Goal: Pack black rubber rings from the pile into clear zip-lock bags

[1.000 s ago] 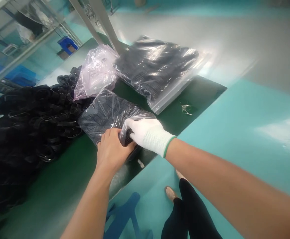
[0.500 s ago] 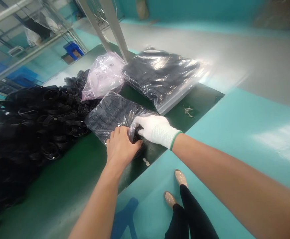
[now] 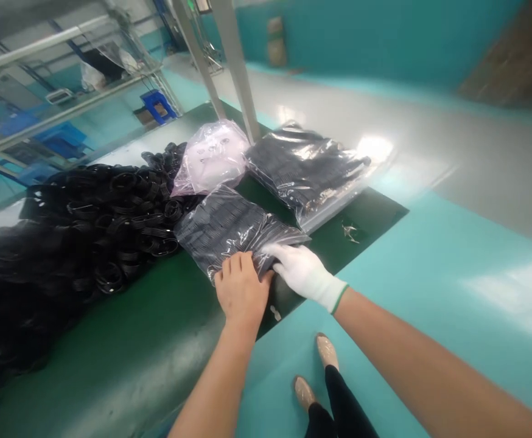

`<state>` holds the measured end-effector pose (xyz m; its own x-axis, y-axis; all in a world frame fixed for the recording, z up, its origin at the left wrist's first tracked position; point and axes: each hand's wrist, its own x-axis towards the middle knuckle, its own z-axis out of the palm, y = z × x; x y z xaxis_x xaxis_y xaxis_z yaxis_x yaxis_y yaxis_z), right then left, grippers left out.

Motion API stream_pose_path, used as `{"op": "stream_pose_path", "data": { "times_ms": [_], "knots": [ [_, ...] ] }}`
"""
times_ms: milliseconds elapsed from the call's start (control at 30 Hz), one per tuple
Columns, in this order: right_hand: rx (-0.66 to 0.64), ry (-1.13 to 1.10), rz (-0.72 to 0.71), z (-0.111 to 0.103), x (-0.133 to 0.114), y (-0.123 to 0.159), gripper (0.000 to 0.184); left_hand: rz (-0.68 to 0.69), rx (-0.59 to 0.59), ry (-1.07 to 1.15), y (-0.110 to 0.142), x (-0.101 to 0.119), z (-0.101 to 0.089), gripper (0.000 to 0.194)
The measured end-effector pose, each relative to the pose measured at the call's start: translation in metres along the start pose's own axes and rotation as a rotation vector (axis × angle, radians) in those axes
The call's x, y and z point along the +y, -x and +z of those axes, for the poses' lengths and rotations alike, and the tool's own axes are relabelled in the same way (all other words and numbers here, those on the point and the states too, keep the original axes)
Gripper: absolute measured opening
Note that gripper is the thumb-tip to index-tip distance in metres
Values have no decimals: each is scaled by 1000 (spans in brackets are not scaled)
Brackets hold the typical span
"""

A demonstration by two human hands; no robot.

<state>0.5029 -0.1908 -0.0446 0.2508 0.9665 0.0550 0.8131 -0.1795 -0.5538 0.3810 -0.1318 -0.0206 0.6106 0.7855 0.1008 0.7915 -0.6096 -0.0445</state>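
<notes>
A clear plastic bag (image 3: 223, 222) packed with black coiled items lies on the green tabletop near its front edge. My bare left hand (image 3: 243, 286) curls over the near end of this bag, fingers on top and thumb at the opening side. In a white glove with a green cuff, my right hand (image 3: 300, 267) pinches the bag's loose edge, close beside the left thumb. Its fingertips are partly lost against the shiny film. Behind, a second filled clear bag (image 3: 302, 164) lies flat, its open end towards the front right.
A big heap of black coiled cables (image 3: 111, 213) covers the table's left side. A pinkish bag (image 3: 215, 152) with pale contents stands by the metal posts (image 3: 236, 67). Twist-tie-like scraps (image 3: 349, 232) lie near the green table's edge (image 3: 385, 216). A blue stool (image 3: 159, 106) stands beyond.
The view has shifted, so the table's things appear lower and further right. Both hands stay at the bag's near end; the edge that stood up between them now lies flatter.
</notes>
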Motion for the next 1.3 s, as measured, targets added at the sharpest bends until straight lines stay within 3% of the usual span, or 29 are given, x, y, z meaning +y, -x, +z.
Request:
{"op": "stream_pose_path", "data": {
  "times_ms": [133,233,333,433,533,600,733,867,1033,1200,1300],
  "knots": [
    [65,-50,8,5,-2,14,36,-3,39,91,12,-2,-3,51],
    [105,-38,61,9,-11,32,33,-49,83,140,36,-13,-7,42],
    [45,-25,-47,16,-24,46,28,-130,139,178,65,-22,-6,27],
    [-58,-6,-106,21,-35,46,27,-317,175,184,83,-26,-3,23],
    [-141,15,-97,22,-41,38,25,-522,84,178,89,-26,3,20],
    [-162,27,-81,21,-41,34,22,-574,-19,188,90,-26,7,15],
    [-186,50,-82,22,-43,40,22,-554,-96,205,95,-25,13,25],
    [-265,69,-195,32,-52,50,26,-532,-101,213,104,-27,11,25],
    [-195,134,-128,44,-62,55,29,-497,-120,209,116,-33,8,26],
    [-236,89,-286,48,-68,66,41,-464,-119,213,126,-37,9,25],
    [-231,122,-269,52,-76,68,42,-436,-103,217,128,-39,11,24]
  ]
}}
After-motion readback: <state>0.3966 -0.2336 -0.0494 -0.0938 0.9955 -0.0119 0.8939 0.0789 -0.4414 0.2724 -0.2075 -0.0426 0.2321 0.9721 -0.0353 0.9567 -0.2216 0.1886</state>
